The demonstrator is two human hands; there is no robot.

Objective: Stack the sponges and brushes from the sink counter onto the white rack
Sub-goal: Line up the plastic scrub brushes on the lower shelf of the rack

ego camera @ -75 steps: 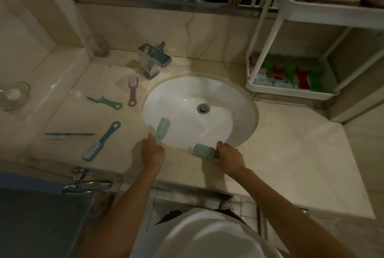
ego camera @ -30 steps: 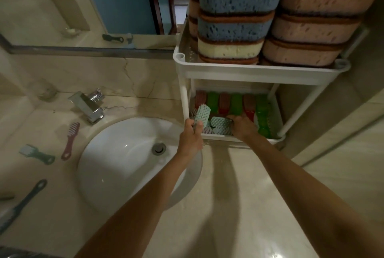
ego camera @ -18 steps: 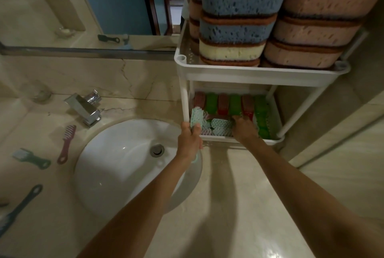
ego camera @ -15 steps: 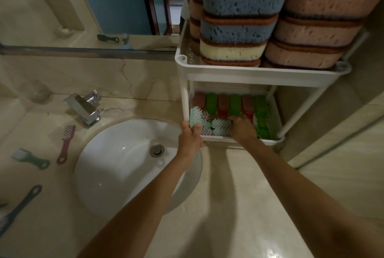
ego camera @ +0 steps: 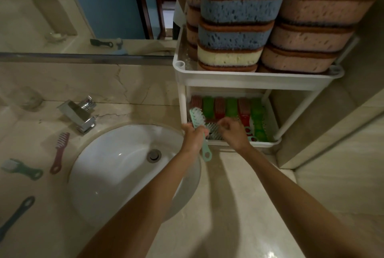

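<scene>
- Three loose brushes lie on the table (ego camera: 239, 205) left of the sink (ego camera: 116, 166): a dark teal brush (ego camera: 14, 217) at the edge, a green brush (ego camera: 21, 169) above it, and a maroon brush (ego camera: 59, 153) nearest the basin.
- The left hand (ego camera: 193, 136) is closed around a mint brush (ego camera: 200, 131), bristle head tilted over the lower tray's front left corner.
- The right hand (ego camera: 232, 133) hovers just beside it above the tray, fingers curled and holding nothing; a pale brush (ego camera: 213, 131) lies between the hands.
- The white rack (ego camera: 249, 80) holds red and green brushes (ego camera: 228, 108) below and stacked sponges (ego camera: 236, 27) on top.
</scene>
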